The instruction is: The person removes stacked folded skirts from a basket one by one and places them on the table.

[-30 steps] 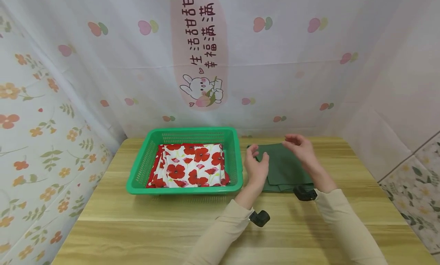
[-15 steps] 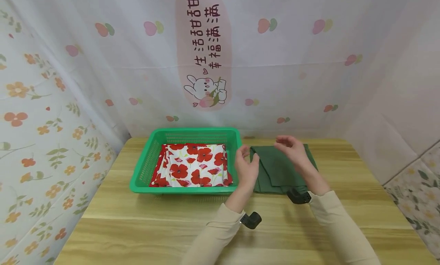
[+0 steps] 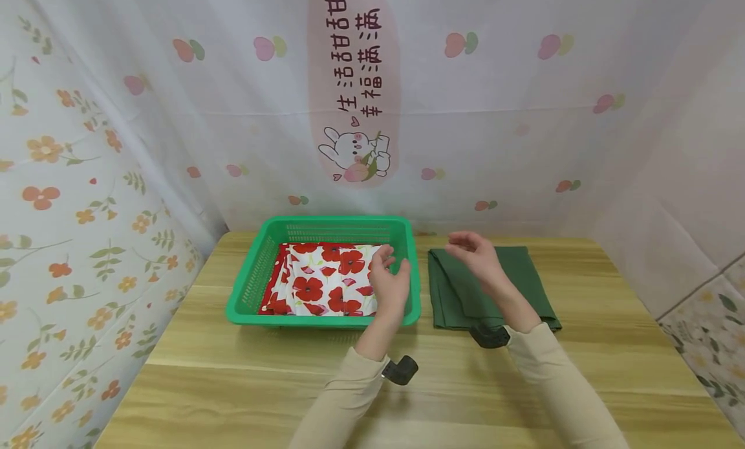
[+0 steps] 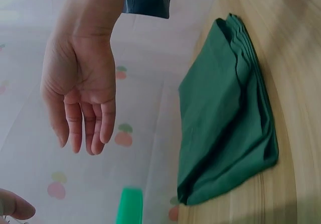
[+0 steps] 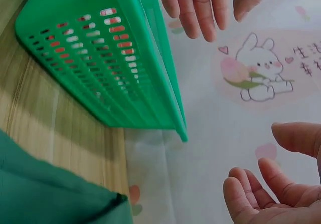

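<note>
Green cloth (image 3: 520,272) lies folded on the table (image 3: 233,397), right of the green basket (image 3: 323,320); edge layers clearer from left wrist than head. Right wrist view adds the basket's slotted side, red-and-white cloth (image 3: 326,281) glimpsed through. Left hand (image 3: 390,288) above basket, right hand (image 3: 480,259) above green cloth; both empty, fingers loosely bent.

On the table (image 3: 233,397), fabrics (image 3: 320,284) lie in a basket (image 3: 320,320) left of the cloth (image 3: 526,274), a curtain (image 3: 483,125) behind.
</note>
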### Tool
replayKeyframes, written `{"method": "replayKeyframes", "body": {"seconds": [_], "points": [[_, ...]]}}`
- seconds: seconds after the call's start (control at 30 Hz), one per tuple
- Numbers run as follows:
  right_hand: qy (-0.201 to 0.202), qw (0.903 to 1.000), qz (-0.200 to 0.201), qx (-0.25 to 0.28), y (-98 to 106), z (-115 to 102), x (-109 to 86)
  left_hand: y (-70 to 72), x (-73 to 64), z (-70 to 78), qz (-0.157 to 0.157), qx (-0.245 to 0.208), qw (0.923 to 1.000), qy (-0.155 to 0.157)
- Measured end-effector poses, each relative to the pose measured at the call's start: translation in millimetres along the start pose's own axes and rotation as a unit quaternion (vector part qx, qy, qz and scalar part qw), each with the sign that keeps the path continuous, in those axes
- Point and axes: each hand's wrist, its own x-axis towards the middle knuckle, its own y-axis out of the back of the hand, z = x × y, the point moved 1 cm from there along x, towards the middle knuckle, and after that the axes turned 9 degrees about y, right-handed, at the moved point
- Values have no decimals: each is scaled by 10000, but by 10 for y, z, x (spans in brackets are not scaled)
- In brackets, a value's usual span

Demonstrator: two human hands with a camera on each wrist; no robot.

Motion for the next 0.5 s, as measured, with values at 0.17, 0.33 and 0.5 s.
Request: {"method": "replayKeyframes", "body": {"seconds": [0.17,0.33,0.5], "points": [[55,9998,-82,161,-154,-20,33,112,57,-13,114,114,9999,2],[101,9995,-156,274,-301,-44,73,220,119,-52,203,271,9993,129],[118,9992,-205,311,-413,-52,98,321,160,-68,242,294,9993,66]]}}
